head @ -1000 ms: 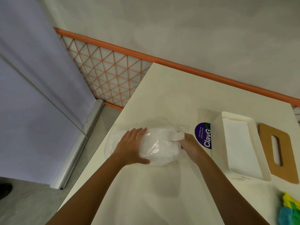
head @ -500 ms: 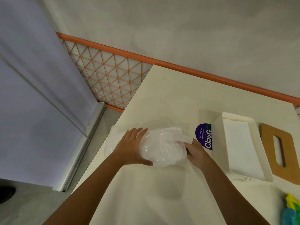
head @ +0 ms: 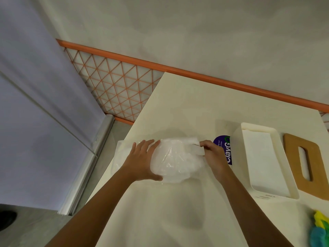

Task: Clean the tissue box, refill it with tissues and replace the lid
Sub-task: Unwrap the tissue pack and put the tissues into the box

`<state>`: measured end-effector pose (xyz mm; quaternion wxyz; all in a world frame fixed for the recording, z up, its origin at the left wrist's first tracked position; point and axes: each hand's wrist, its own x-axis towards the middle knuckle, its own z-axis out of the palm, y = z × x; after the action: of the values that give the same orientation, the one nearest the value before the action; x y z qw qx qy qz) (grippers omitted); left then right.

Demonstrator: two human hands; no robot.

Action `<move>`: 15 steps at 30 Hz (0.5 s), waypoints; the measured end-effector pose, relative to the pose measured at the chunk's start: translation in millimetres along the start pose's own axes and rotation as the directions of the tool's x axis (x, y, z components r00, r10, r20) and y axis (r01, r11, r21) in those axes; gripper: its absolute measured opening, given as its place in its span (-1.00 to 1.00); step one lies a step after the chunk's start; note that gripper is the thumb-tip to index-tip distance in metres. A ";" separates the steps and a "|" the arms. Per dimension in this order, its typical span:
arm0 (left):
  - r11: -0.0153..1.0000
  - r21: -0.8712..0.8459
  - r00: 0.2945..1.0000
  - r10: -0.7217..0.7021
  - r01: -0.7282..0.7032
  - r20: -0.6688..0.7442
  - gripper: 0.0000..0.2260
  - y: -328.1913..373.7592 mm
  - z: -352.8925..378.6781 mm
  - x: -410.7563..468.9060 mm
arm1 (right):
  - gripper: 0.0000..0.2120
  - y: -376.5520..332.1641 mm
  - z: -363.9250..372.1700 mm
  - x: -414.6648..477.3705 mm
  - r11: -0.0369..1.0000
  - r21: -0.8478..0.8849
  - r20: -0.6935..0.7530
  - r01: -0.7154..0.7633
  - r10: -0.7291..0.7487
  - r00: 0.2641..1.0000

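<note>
A clear plastic pack of white tissues [head: 176, 160] lies on the cream table [head: 187, 104]. My left hand [head: 142, 161] rests on the pack's left end, fingers spread flat and thumb along its near side. My right hand [head: 211, 154] pinches a white strip of the wrapper at the pack's right end. The open white tissue box [head: 267, 161] stands to the right, its inside bare. Its brown lid [head: 306, 166] with a slot lies flat beyond it on the right.
A purple round sticker [head: 224, 148] is on the table between my right hand and the box. Yellow and teal cloths [head: 320, 229] lie at the lower right. The table's left edge drops to the floor beside an orange lattice panel [head: 114, 91].
My right hand has shifted up along the pack's right end and now pinches the white strip there. My left hand stays on the pack.
</note>
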<state>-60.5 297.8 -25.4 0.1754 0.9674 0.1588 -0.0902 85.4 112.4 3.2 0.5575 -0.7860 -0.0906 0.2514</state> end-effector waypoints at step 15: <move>0.999 0.046 0.998 0.010 -0.012 0.057 0.27 -3.3 1.0 4.1 | -0.81 2.2 4.2 -9.9 0.867 0.200 0.297 -0.456 0.390 0.872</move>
<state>-57.9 301.6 -28.2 0.1577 0.9692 0.1462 -0.1203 74.5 110.8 3.0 0.5721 -0.6675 0.0509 0.4739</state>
